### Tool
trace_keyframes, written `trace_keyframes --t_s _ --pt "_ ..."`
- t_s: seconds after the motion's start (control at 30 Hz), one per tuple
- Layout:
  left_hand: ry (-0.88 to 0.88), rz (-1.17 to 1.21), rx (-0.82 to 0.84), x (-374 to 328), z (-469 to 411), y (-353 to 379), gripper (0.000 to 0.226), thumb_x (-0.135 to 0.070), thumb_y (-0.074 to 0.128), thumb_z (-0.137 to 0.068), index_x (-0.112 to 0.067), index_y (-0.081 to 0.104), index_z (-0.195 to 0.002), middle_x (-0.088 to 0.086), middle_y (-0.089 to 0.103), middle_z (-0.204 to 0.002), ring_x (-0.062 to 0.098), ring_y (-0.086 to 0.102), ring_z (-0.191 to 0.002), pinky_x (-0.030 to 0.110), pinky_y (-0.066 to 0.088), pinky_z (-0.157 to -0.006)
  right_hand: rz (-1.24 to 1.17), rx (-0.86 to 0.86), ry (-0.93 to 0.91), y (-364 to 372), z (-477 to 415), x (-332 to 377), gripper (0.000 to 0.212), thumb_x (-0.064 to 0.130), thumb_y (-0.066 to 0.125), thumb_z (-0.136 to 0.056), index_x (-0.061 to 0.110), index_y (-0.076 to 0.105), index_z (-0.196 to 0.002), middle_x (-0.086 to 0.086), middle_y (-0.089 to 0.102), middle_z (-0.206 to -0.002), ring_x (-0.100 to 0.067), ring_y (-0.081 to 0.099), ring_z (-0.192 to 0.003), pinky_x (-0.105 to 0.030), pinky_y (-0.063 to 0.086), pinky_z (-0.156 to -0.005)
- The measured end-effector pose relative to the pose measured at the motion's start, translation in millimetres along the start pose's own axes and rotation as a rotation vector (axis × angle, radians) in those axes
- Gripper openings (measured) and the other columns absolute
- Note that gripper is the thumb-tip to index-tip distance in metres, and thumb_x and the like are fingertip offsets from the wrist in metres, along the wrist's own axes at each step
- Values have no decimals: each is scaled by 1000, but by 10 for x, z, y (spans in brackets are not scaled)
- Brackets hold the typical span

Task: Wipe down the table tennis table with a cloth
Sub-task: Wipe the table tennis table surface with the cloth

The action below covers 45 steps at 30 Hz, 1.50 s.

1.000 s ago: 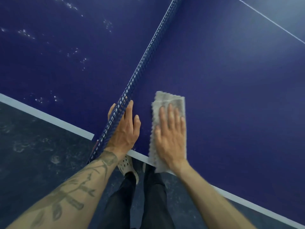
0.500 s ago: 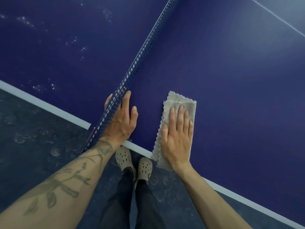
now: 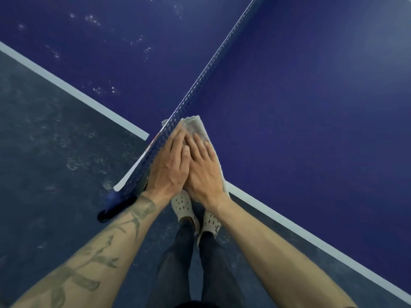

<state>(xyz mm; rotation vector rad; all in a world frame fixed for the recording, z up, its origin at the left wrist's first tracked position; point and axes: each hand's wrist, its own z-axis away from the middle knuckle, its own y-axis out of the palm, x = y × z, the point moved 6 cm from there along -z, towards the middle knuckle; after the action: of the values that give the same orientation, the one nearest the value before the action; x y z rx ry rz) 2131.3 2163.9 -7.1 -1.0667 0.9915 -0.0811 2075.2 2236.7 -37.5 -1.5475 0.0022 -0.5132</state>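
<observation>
While flat, hands [image 3: 169, 167] [image 3: 205, 172] together atop cloth [image 3: 199, 127].

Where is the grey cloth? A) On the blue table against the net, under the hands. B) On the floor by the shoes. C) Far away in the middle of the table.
A: the cloth lies on the table against the net, with the right hand pressing flat on it and the left hand alongside.

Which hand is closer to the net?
Left. The left hand lies right against the net. The right hand presses flat on the cloth, on the far side of the left hand from the net.
</observation>
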Motion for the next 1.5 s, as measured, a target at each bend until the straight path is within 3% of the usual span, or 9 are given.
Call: trace_keyframes --t_s 0.13,0.27,0.5,0.67,0.8,0.93,1.1,1.23,1.5 --pt "-38 -31 -50 22 313 -107 51 -25 38 -110 -7 42 -157 6 37 -167 16 33 -154 26 22 -127 -184 -193 44 -271 -134 -167 46 23 61 -103 12 57 -148 -10 56 -150 -25 53 -128 -39 46 -103" --pt "-66 -34 -70 115 501 -161 50 -10 53 -102 -5 49 -151 11 48 -157 25 44 -145 40 37 -121 -193 -241 104 -207 -215 -219 28 21 62 -104 11 66 -130 -9 60 -134 -30 55 -108 -45 52 -90" --pt "50 23 -71 288 1001 -220 53 6 56 -92 -3 54 -144 13 56 -143 25 49 -135 34 36 -118 -299 -320 243 -17 -56 292 14 0 64 -98 5 68 -111 -12 61 -112 -27 55 -92 -40 53 -79" --pt "100 29 76 629 1625 -389 38 -11 47 -101 -10 57 -138 3 57 -137 19 54 -124 30 43 -106 -246 69 308 591 399 783 26 4 63 -100 2 65 -126 -17 61 -119 -38 67 -100 -47 56 -79" --pt "18 -31 103 1245 2012 -750 35 -8 54 -100 -10 64 -134 2 61 -131 20 57 -120 39 49 -104 -271 138 382 896 678 1358 23 -1 68 -95 2 71 -117 -21 67 -115 -44 67 -100 -52 56 -82" --pt "-173 -72 61 1813 2103 -1295 39 -10 54 -104 -6 59 -142 9 60 -137 28 57 -125 44 46 -107 -434 73 481 708 718 1965 15 14 59 -106 6 71 -112 -14 65 -115 -36 64 -104 -46 50 -86" --pt "-187 -93 34 2097 1933 -1949 44 -12 56 -102 -6 56 -146 11 60 -139 31 56 -127 47 45 -108 -494 -165 300 263 416 2676 11 13 61 -106 10 70 -113 -2 59 -105 -20 59 -93 -31 47 -78" --pt "-155 -132 46 2128 1710 -2362 46 -15 54 -104 -4 53 -148 13 59 -143 34 55 -130 47 42 -110 -479 -74 395 262 34 2806 13 10 60 -105 6 72 -109 -6 60 -104 -29 63 -94 -41 51 -81" --pt "-67 -183 77 1850 848 -2819 45 -18 53 -106 -6 53 -150 12 60 -142 35 55 -129 49 44 -108 -519 -259 412 -506 -618 2776 13 15 62 -106 12 71 -115 5 60 -108 -19 63 -97 -46 56 -91"
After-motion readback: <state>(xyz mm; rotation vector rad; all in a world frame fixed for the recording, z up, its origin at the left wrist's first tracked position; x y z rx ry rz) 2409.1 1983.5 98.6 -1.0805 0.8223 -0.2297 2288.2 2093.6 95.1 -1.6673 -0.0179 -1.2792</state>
